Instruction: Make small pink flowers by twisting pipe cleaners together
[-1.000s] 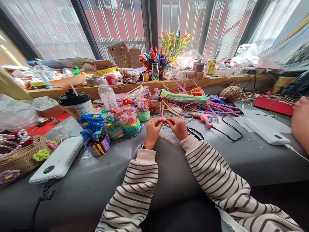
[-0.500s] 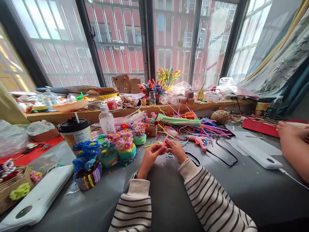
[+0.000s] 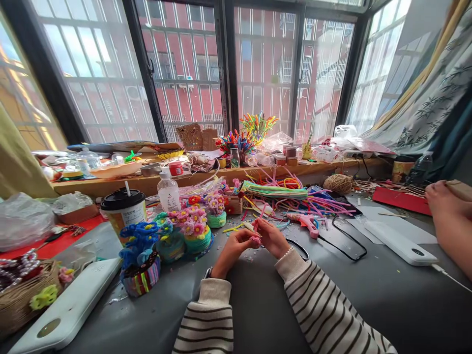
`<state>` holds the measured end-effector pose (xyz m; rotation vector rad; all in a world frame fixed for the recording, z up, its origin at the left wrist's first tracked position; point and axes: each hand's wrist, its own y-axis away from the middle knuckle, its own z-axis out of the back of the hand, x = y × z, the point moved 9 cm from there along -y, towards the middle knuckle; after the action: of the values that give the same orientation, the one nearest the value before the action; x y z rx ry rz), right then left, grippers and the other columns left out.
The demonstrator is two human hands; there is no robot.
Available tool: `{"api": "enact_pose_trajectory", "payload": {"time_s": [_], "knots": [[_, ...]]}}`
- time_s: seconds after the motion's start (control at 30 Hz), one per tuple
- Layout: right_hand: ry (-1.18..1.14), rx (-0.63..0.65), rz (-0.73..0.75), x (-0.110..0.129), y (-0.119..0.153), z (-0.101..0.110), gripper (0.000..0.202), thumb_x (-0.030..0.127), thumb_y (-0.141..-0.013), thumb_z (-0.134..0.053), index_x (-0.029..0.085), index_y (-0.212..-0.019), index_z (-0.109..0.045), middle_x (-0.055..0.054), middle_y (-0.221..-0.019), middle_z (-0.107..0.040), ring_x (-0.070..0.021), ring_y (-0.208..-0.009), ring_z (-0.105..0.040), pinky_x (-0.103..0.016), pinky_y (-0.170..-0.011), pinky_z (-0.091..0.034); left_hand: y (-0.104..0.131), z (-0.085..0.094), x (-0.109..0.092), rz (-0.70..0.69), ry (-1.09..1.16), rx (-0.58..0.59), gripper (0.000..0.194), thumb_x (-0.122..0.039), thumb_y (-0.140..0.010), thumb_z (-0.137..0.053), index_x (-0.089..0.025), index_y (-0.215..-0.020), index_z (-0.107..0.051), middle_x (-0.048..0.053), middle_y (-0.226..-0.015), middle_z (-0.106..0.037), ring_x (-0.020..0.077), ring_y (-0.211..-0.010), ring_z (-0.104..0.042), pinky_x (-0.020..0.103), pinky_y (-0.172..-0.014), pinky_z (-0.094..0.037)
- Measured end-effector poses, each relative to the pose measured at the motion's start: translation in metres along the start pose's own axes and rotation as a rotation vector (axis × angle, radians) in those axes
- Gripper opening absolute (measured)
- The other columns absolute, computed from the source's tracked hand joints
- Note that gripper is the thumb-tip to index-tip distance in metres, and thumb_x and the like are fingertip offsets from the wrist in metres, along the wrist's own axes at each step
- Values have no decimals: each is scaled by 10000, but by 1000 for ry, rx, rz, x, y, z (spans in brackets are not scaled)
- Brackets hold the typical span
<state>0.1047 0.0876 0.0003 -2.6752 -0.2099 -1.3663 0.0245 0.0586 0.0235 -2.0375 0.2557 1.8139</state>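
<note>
Close together above the grey table, my left hand (image 3: 238, 250) and my right hand (image 3: 273, 238) are both closed on a pink pipe cleaner (image 3: 255, 241). Its curled lower part sits at my left fingertips, while a loose pink length sticks up past my right fingers. How the curl is wound is partly hidden by the fingers. Just beyond lie a pink glue gun (image 3: 308, 223) with a black cord and a pile of colourful pipe cleaners (image 3: 275, 191). Left of my hands stand small pots of fuzzy flowers, one pink (image 3: 193, 221) and one blue (image 3: 140, 253).
A lidded drink cup (image 3: 123, 206) and a clear bottle (image 3: 168, 191) stand at left, behind the flower pots. White devices lie at left (image 3: 70, 300) and right (image 3: 401, 243). Another person's hand (image 3: 442, 199) holds a brownish piece at the right edge. A twine ball (image 3: 338, 183) lies near the sill.
The camera view has shifted slightly, so the scene sits a little lower. My right fingers have moved along the pink pipe cleaner, and both hands still hold it. The other person's brownish piece is tilted differently.
</note>
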Motion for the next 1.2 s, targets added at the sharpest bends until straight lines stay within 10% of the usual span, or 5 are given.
{"api": "enact_pose_trajectory", "payload": {"time_s": [0.6,0.97,1.2], "knots": [[-132,-251,229,31,-10,43,223,359,-522,-688,186,-626,-593,28,-560,-584,-57,-456,-464,-180,-375,-325,7,-2,-2,47,119,60,172,-291,-560,-657,-142,-594,-578,-11,-551,-571,82,-495,-517,203,-529,-412],[897,-577,623,72,19,35,452,580,-714,-336,189,-518,-450,16,-448,-463,-100,-423,-392,-233,-470,-300,4,27,14,171,533,-235,106,-174,-649,-600,-153,-742,-556,-2,-646,-590,55,-553,-560,155,-548,-451],[792,-453,552,66,9,38,442,600,-701,-332,203,-509,-376,54,-399,-325,-82,-375,-283,-230,-404,-227,2,33,13,146,596,-281,50,-181,-697,-554,-139,-725,-552,-15,-623,-566,26,-521,-540,119,-528,-447]]}}
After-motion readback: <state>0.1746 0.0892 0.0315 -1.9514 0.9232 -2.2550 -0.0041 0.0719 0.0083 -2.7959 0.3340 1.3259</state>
